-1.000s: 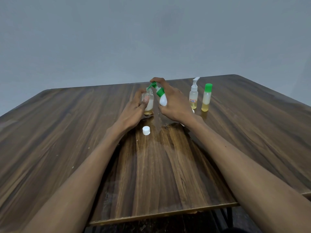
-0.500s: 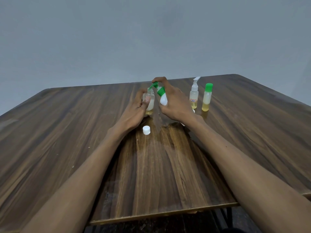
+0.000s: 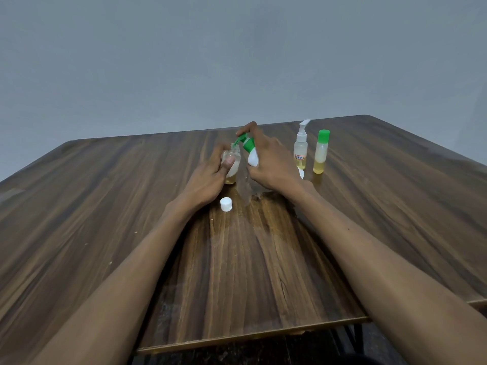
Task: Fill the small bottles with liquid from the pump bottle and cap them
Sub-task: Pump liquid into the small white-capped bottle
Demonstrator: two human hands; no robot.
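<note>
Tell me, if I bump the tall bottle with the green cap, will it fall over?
Probably yes. The green-capped bottle looks tall and narrow, so it likely tips easily. Its yellow liquid sits only at the bottom, which may steady it a little. It looks like light plastic, so it probably won't break.

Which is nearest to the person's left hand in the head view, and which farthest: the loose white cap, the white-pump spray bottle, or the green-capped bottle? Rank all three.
1. The loose white cap, just beside the left hand at the wrist, toward the person.
2. The white-pump spray bottle, beyond the right hand.
3. The green-capped bottle, farthest right.
</note>
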